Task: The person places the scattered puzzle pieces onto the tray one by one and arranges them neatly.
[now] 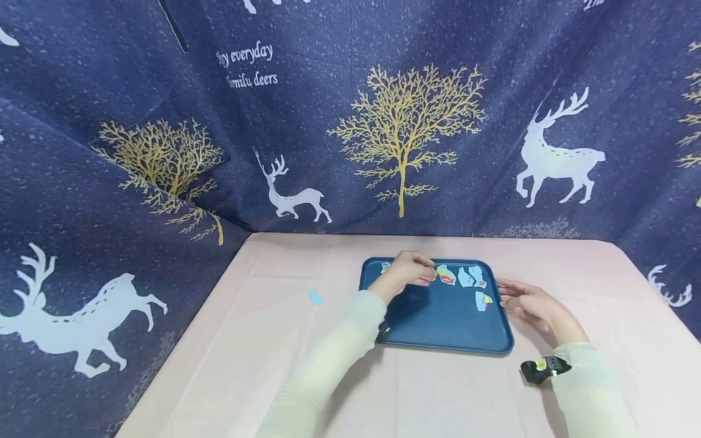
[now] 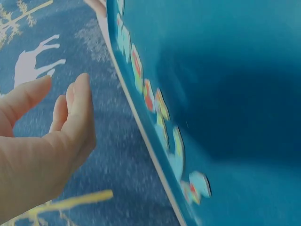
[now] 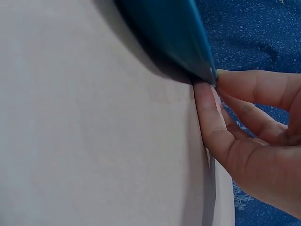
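A dark blue rectangular tray [image 1: 438,325] lies on the table. Small printed cut-out pieces, like puzzle pieces, line its far side, among them a red and yellow one [image 1: 446,275] and a pale blue one [image 1: 465,277]. Another piece [image 1: 484,301] lies apart near the right side. Over the far left part of the tray hovers my left hand [image 1: 408,272]. In the left wrist view its thumb and fingers [image 2: 80,108] are spread apart with nothing between them. My right hand [image 1: 533,307] pinches the tray's right rim [image 3: 204,66] between thumb and fingertips.
A small light blue piece [image 1: 316,297] lies on the pale pink tablecloth [image 1: 263,340], left of the tray. Dark blue cloth [image 1: 306,121] printed with deer and trees hangs behind the table and on the left. A black band [image 1: 547,366] is on the right wrist.
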`<action>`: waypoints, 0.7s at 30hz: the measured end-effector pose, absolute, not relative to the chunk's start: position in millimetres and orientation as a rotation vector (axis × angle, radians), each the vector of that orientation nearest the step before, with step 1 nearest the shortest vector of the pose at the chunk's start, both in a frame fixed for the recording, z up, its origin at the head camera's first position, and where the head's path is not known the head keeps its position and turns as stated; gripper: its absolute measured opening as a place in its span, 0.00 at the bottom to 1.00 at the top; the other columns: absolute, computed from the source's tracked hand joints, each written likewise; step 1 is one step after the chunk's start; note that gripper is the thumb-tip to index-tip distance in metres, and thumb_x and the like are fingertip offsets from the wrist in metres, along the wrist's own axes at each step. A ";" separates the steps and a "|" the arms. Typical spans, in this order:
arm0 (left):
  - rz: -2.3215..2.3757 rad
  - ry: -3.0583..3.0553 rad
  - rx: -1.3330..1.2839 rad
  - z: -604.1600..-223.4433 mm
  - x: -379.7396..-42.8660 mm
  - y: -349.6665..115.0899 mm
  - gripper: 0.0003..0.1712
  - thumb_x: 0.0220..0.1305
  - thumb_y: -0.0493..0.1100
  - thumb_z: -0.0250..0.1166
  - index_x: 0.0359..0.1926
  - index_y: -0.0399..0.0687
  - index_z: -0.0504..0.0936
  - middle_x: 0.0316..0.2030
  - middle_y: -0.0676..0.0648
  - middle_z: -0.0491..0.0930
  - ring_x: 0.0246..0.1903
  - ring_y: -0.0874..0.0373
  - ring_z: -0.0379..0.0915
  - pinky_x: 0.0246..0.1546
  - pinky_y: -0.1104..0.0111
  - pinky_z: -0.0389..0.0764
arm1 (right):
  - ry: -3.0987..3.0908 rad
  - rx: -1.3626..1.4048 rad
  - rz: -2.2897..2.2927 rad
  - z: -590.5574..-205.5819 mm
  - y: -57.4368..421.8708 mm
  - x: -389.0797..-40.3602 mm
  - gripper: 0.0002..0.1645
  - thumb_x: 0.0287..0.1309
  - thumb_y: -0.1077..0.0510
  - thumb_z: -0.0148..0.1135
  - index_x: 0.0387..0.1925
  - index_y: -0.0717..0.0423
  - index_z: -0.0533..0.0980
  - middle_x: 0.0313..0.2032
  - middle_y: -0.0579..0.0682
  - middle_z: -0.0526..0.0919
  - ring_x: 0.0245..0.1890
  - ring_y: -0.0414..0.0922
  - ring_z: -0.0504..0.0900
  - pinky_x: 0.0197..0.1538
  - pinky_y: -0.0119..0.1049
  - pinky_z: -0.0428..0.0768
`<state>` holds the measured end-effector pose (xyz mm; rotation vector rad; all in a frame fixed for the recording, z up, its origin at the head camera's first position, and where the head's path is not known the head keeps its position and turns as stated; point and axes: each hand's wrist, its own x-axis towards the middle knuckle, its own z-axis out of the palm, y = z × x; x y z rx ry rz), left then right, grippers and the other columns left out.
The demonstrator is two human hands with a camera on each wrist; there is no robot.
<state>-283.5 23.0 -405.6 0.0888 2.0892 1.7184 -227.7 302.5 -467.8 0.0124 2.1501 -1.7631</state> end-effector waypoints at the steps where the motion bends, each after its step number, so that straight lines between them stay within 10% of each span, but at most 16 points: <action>1: 1.729 2.094 0.094 -404.8 -282.5 16.0 0.15 0.59 0.27 0.64 0.49 0.29 0.79 0.39 0.38 0.83 0.47 0.40 0.79 0.44 0.60 0.85 | 2.137 0.021 -1.780 -467.8 301.7 -227.3 0.47 0.53 0.73 0.53 0.71 0.71 0.44 0.67 0.75 0.53 0.43 0.31 0.77 0.51 0.29 0.81; 21: 2.038 2.137 -0.153 -415.3 -282.5 -113.0 0.22 0.58 0.23 0.60 0.55 0.23 0.74 0.46 0.29 0.78 0.39 0.46 0.82 0.49 0.59 0.83 | 2.162 0.077 -1.750 -464.3 299.8 -225.7 0.47 0.53 0.72 0.54 0.72 0.68 0.45 0.68 0.74 0.52 0.44 0.31 0.75 0.53 0.29 0.80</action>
